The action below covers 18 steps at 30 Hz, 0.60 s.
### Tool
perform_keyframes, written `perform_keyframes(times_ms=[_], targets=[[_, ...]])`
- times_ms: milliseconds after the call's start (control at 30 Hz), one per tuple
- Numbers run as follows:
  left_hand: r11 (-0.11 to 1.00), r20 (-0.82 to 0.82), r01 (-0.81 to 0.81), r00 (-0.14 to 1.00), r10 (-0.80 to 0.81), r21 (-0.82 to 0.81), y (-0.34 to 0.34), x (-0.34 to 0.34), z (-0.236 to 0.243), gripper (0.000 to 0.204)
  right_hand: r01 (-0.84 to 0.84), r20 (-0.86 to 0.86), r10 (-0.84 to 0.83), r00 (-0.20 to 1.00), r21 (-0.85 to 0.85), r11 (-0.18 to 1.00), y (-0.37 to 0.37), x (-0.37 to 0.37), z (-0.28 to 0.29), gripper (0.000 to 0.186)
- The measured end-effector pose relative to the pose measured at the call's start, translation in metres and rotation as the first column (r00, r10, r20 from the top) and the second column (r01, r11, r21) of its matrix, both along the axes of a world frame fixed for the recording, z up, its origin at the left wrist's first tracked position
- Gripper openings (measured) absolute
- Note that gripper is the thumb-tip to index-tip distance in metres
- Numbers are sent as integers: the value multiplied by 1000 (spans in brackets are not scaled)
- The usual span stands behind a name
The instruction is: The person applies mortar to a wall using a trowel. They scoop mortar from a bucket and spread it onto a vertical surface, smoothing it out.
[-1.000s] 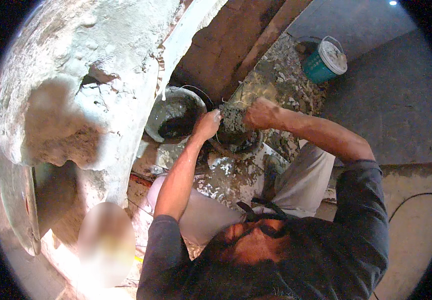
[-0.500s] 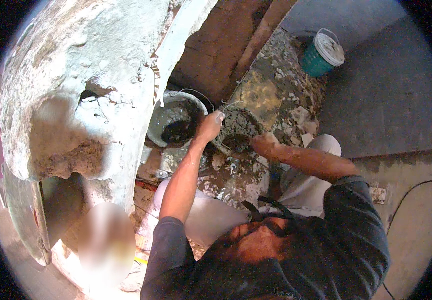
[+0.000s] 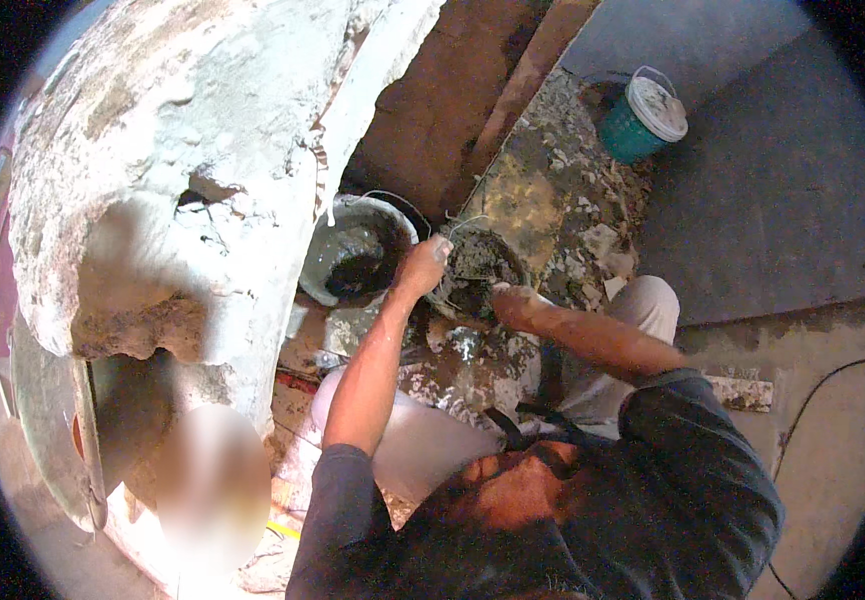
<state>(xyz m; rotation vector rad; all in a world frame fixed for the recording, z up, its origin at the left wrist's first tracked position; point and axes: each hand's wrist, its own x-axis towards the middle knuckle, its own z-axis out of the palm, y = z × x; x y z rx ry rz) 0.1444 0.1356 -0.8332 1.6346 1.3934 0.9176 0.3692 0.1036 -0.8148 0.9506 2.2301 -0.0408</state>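
Down on the floor [image 3: 773, 190], beside the rough plastered wall [image 3: 183, 130], a person crouches over a small dark pan of wet mortar [image 3: 481, 262]. The left hand [image 3: 425, 268] is closed on the near rim of this pan and holds it firm. The right hand [image 3: 515, 300] rests at the other edge of the pan, low in the grey mix; whether its fingers are closed on a tool or only pressed into the mortar, I cannot tell, because they are covered with mud. Just left of the pan stands a bigger grey bucket [image 3: 353, 250] with dark wet material inside, almost touching the wall. Further away, well apart from both hands, a teal bucket [image 3: 643, 118] with a pale lid stands at the edge of the dirty patch of ground. A black cable [image 3: 813, 395] lies on the floor at the right.

To do this step well, I think the left hand should keep the pan from sliding while the right one works the mix from the bottom up, so that no dry lump stays in the corners. It is also better to keep the pan level, or the thin part will run over the rim.
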Motion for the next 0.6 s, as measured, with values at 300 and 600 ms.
perform_keyframes(times_ms=[300, 600], targets=[[999, 95, 16, 995, -13, -37, -7, 13, 7, 26, -96, -171, 62, 983, -193, 977, 98, 83, -7, 27], [995, 82, -20, 996, 28, -102, -17, -5, -5, 22, -686, 281, 678, 679, 571, 451, 6, 55, 4, 27]])
